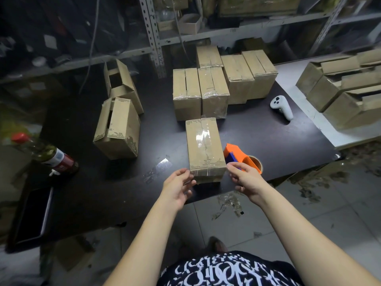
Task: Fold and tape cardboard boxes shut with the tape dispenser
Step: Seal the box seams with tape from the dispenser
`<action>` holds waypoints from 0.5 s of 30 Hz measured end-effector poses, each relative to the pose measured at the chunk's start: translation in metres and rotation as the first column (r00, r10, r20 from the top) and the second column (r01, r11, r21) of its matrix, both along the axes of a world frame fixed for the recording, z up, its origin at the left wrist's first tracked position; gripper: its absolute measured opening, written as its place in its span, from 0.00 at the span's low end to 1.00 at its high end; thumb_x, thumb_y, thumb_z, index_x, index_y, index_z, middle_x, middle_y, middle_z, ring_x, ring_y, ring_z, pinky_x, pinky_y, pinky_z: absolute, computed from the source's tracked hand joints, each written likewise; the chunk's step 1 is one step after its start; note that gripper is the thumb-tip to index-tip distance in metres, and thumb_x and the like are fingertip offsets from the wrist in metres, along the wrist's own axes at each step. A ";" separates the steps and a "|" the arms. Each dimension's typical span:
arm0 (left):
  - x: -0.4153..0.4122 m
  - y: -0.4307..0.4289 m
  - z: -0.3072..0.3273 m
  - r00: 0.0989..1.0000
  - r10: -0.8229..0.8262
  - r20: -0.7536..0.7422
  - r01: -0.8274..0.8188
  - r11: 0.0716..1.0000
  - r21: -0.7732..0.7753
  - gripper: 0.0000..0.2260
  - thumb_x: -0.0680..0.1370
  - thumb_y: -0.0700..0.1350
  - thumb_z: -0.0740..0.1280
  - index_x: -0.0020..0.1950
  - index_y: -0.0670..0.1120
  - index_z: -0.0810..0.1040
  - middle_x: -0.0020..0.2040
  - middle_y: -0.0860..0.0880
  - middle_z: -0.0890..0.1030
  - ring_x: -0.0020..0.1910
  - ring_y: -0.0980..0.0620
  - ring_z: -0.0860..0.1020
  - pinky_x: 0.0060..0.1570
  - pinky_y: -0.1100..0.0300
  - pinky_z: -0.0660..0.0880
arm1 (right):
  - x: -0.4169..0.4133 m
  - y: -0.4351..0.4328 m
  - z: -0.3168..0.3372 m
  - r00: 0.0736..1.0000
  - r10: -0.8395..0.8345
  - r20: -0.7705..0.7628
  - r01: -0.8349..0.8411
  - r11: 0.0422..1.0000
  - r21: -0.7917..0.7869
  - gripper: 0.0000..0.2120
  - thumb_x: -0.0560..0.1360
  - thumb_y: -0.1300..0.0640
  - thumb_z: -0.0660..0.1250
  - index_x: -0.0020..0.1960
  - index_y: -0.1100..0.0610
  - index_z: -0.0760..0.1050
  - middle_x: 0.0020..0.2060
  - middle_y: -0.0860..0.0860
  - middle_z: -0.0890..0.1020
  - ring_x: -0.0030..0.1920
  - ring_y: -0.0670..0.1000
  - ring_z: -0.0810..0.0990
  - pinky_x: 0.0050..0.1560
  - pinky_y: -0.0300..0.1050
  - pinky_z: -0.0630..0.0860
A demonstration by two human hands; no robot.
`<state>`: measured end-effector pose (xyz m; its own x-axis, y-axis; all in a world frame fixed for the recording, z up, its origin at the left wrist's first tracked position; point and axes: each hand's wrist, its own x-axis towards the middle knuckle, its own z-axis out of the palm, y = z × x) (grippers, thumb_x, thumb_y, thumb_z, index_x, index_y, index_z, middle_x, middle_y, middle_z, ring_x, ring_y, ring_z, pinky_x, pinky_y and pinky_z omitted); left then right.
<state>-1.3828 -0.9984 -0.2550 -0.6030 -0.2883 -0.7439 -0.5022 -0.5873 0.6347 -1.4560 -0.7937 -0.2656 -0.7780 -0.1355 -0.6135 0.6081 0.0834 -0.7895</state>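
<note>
Flanking the taped box (203, 145), the left hand (179, 186) and right hand (245, 178) are open, gripping nothing. A clumsy lift could knock the tape dispenser (234, 151) just beside it off the table (268, 141).

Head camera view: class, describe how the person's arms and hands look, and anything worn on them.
Both forearms are bare, with no sleeves. The left hand and right hand carry no gloves, watch or rings that show. The only clothing visible is a black top with white letter-like print.
</note>
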 end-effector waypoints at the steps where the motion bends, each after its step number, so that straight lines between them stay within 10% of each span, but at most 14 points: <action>1: 0.000 0.001 -0.001 1.000 0.003 -0.004 -0.003 1.000 -0.010 0.04 0.82 0.40 0.67 0.51 0.48 0.78 0.38 0.52 0.82 0.34 0.52 0.80 0.31 0.61 0.64 | 0.000 0.000 -0.001 1.000 0.014 0.002 -0.014 1.000 0.003 0.11 0.77 0.48 0.75 0.57 0.50 0.84 0.40 0.50 0.82 0.37 0.46 0.78 0.32 0.40 0.71; 10: 0.003 0.000 -0.003 0.985 -0.171 -0.011 0.161 0.947 -0.279 0.04 0.83 0.44 0.65 0.52 0.45 0.79 0.32 0.48 0.76 0.29 0.51 0.73 0.27 0.63 0.64 | 0.008 -0.006 0.004 0.980 0.200 0.010 -0.199 0.974 0.103 0.12 0.84 0.42 0.61 0.59 0.49 0.74 0.44 0.55 0.84 0.37 0.47 0.81 0.30 0.38 0.72; 15: 0.007 -0.023 -0.007 0.963 -0.253 -0.087 0.115 0.684 -0.720 0.04 0.80 0.44 0.70 0.49 0.54 0.81 0.39 0.48 0.80 0.36 0.50 0.78 0.41 0.56 0.77 | 0.008 0.000 0.004 0.919 0.125 -0.374 -0.024 0.964 0.265 0.06 0.79 0.52 0.72 0.53 0.52 0.78 0.45 0.50 0.85 0.44 0.46 0.84 0.40 0.36 0.76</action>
